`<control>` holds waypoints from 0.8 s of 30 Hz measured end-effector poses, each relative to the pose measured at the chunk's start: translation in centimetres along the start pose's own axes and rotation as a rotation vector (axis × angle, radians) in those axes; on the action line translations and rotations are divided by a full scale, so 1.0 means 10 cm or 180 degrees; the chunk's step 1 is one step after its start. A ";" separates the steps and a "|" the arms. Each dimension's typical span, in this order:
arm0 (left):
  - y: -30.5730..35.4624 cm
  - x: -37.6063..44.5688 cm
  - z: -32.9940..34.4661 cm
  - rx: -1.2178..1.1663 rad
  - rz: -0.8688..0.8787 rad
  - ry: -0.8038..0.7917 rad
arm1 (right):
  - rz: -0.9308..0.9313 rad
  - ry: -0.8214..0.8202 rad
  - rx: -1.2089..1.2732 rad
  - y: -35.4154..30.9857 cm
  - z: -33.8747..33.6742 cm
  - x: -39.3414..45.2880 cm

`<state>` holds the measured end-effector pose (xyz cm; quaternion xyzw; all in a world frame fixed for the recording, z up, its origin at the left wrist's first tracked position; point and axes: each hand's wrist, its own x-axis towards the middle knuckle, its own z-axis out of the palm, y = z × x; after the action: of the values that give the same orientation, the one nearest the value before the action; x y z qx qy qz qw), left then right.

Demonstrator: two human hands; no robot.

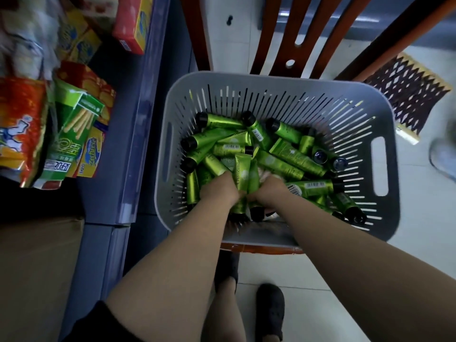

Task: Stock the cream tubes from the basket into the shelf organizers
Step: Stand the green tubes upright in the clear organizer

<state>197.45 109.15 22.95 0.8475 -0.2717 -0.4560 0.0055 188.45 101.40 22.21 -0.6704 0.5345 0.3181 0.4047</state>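
A grey slotted basket (385,114) stands on a wooden chair and holds several green cream tubes (288,154) with black caps, lying in a loose heap. Both my hands reach down into the near side of the heap. My left hand (220,188) grips green tubes, one standing between the two hands with its cap pointing down. My right hand (270,191) also curls round tubes right beside the left hand. The fingertips of both hands are hidden among the tubes. No shelf organizers are in view.
A blue-grey shelf (138,119) runs along the left, stocked with snack boxes and bags (71,134). The chair back (303,33) rises behind the basket. A patterned mat (407,92) lies on the tiled floor at the right. My feet (270,309) stand below the basket.
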 end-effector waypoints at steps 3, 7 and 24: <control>0.02 -0.01 -0.01 -0.0177 0.0096 0.0030 | 0.0041 -0.0078 0.0641 0.03 -0.02 0.00; -0.02 0.01 -0.10 -0.0788 0.0096 -0.0064 | 0.0073 -0.0214 0.1265 0.08 -0.04 -0.05; 0.35 -2.38 -1.77 -0.3200 0.1138 0.1320 | -0.2324 0.0144 0.2686 -0.59 -1.41 -2.64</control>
<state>199.19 113.00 52.54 0.7533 -0.1537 -0.3454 0.5382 188.15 101.65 52.68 -0.5985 0.3571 -0.0987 0.7103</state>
